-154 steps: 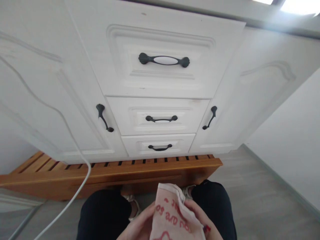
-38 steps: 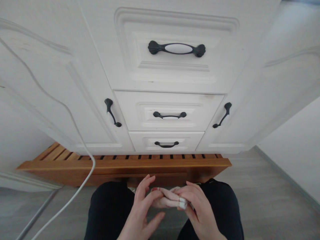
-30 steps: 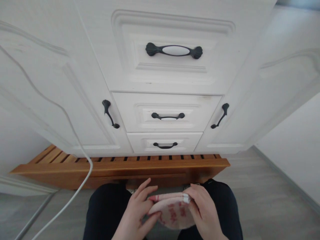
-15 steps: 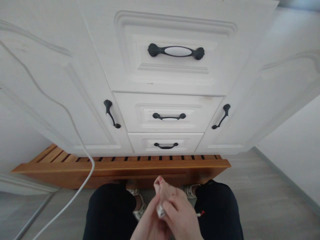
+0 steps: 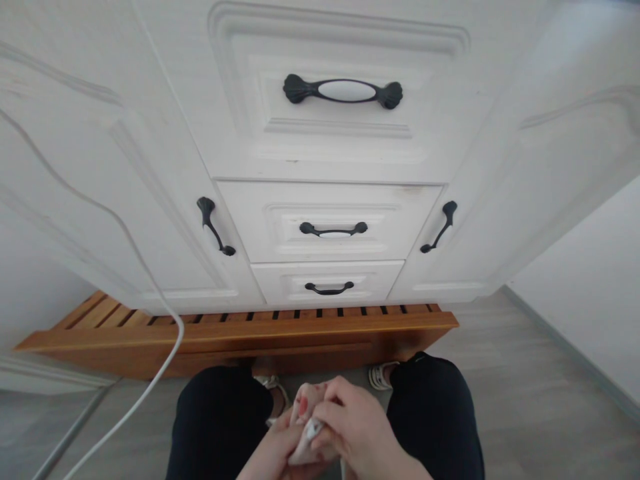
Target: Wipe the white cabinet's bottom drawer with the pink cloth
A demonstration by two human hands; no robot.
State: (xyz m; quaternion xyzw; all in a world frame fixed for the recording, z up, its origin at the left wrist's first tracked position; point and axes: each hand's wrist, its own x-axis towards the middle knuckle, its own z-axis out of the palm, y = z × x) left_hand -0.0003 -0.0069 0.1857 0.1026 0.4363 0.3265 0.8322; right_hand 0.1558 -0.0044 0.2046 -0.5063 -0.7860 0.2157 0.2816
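Note:
Low in the head view, between two dark-trousered knees, my left hand [image 5: 274, 448] and my right hand [image 5: 357, 421] meet around a small pale cloth [image 5: 301, 450] with reddish marks. The fingers of my left hand wrap its lower left side. My right thumb and fingers pinch it from the right, near a whitish bunched part [image 5: 314, 429]. Much of the cloth is hidden by the fingers.
A white cabinet [image 5: 330, 157] with dark handles stands ahead, behind a slatted wooden ledge [image 5: 300, 327]. A white cable [image 5: 150, 387] hangs at the left. Shoes show beneath the ledge, beside the knees.
My hands have drawn a little apart, and more of the pale cloth shows between them. My right hand's fingers now bend over its top. The view has shifted slightly.

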